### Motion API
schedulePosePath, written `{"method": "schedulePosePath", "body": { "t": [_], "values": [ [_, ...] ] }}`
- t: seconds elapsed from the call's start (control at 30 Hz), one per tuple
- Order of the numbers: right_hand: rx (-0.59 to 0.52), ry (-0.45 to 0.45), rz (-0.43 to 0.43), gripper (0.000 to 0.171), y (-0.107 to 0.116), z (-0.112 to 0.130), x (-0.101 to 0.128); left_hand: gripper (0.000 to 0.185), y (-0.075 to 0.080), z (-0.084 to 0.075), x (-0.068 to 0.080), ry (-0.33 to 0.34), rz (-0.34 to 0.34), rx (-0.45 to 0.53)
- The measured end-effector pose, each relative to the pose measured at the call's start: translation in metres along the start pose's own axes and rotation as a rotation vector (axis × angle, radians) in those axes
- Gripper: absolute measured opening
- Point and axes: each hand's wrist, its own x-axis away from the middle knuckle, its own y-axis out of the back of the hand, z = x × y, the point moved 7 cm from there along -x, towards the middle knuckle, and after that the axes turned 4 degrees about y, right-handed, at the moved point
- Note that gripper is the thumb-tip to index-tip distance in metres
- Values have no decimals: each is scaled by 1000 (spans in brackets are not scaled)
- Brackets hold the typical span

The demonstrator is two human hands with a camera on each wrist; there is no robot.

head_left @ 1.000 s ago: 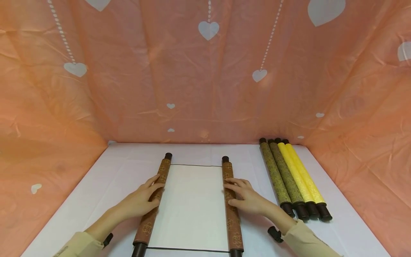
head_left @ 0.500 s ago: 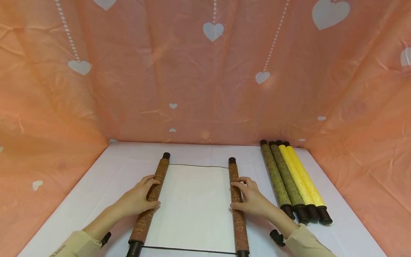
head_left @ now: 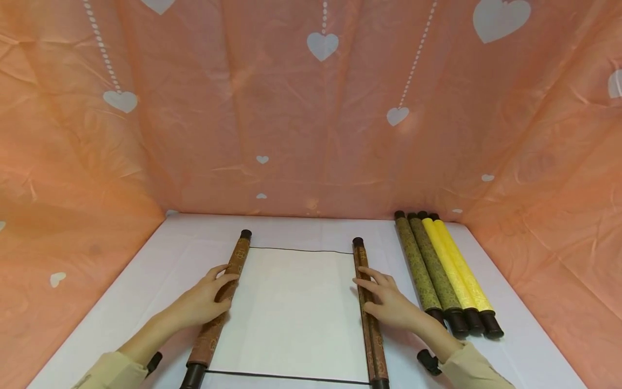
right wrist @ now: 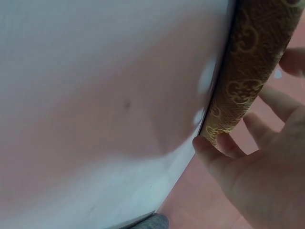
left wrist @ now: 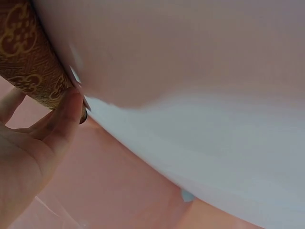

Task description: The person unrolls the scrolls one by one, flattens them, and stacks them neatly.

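Note:
A hanging scroll (head_left: 291,313) with brown, gold-patterned backing lies partly unrolled, its blank white paper face up between two rolls. My left hand (head_left: 206,300) grips the left roll (head_left: 209,340), fingers over its top and thumb on the near side; in the left wrist view, fingertips lie against the patterned cloth (left wrist: 28,52). On the other side my right hand (head_left: 391,302) holds the thinner right roll (head_left: 376,351) lightly, fingertips reaching across it. Up close, the right wrist view shows the fingers (right wrist: 214,155) at the brown roll. Dark knobs cap the rolls' ends.
Right of the scroll, two olive-green rolled scrolls (head_left: 423,265) and two yellow ones (head_left: 461,265) lie side by side on the white table (head_left: 116,302). A pink-orange curtain (head_left: 311,119) with hearts stands behind and along both sides.
The two rolls have moved apart, the left one leftward and the right one rightward, baring more white paper. The right roll looks thinner. Both hands moved outward with the rolls.

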Motion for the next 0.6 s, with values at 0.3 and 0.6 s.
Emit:
{"method": "schedulePosePath", "body": {
  "t": [0.3,0.6],
  "values": [
    [-29,15,10,45,7,-4,8,54,5,7,2,16,2,11],
    [41,-36,-84,45,17,-14,14,61,13,14,2,38,-78,-70]
  ]
}}
